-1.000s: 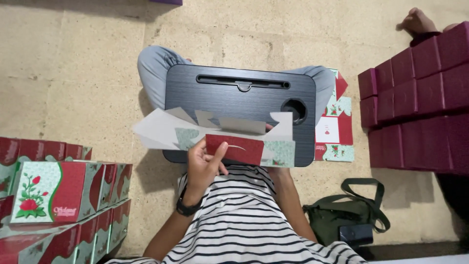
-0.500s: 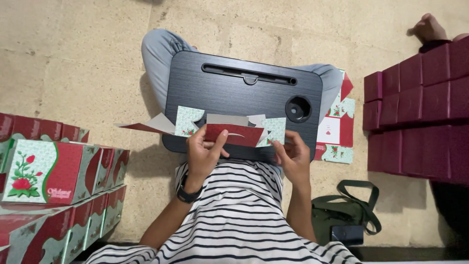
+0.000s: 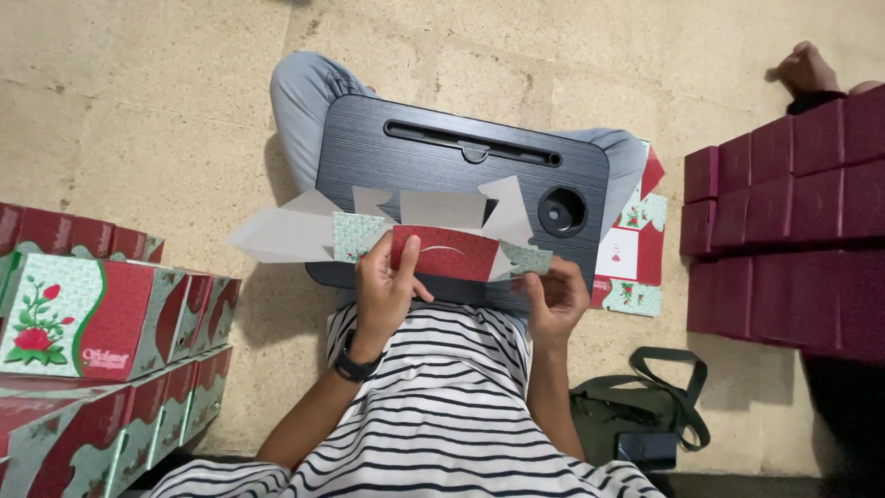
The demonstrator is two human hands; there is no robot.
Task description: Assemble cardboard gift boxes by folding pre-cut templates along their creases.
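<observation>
- The unfolded carton blank lies across the near edge of the dark lap desk, just above the person's striped shirt.
- Its long axis runs left to right across the view, and it sits roughly level. The pale grey flaps point left and away from the person, and the red panel with a curved slit faces up towards the camera.
- The left hand is closed on the blank at the left end of the red panel, thumb on top and fingers underneath.
- The right hand pinches the blank's right end at a small green patterned flap, fingers curled round it.
- Half a second ago the blank looked compact, with its green flaps folded up and both hands close together. Now it is spread wide, the big grey flap reaches well out to the left, and the hands are farther apart.
- The desk has a long slot along its far edge and a round cup recess at its right. The blank's upper flaps cover part of the desk's middle.
- A stack of red and green made-up boxes stands to the left.
- A stack of maroon boxes stands to the right, with someone's bare foot beyond it.
- More flat blanks lie under the desk's right side.
- A green bag sits by the right elbow.
</observation>
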